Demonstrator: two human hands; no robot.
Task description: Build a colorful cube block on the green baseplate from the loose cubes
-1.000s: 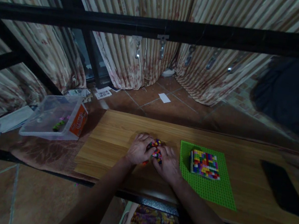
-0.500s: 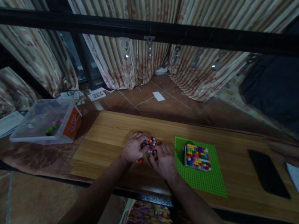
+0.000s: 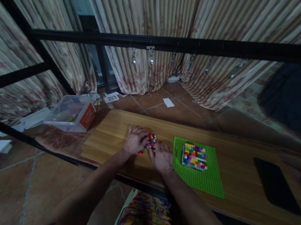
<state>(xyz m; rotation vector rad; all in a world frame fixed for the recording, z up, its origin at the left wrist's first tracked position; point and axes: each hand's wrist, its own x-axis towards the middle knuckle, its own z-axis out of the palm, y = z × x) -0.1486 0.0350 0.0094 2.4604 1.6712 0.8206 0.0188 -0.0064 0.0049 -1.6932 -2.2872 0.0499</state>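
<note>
A small pile of colourful toy bricks (image 3: 151, 140) lies on the wooden board between my two hands. Along the pile's left side rests my left hand (image 3: 135, 141), its fingers stretched out and apart, with the thumb side against the bricks. My right hand (image 3: 162, 159) lies low at the pile's right and near side, fingers extended and their tips touching bricks. To the right, a block built of multicoloured bricks (image 3: 195, 157) sits on a green studded baseplate (image 3: 202, 183). My hands cover part of the loose pile.
A clear plastic box (image 3: 65, 116) with an orange label and a few pieces inside stands left of the wooden board (image 3: 107, 132). A dark flat phone-like slab (image 3: 277, 186) lies at the right. A black metal bar (image 3: 166, 46) crosses beyond the board.
The view has swung a little to the left and tilted. Both hands stay around the brick pile, with the left hand's fingers spread a bit wider.
</note>
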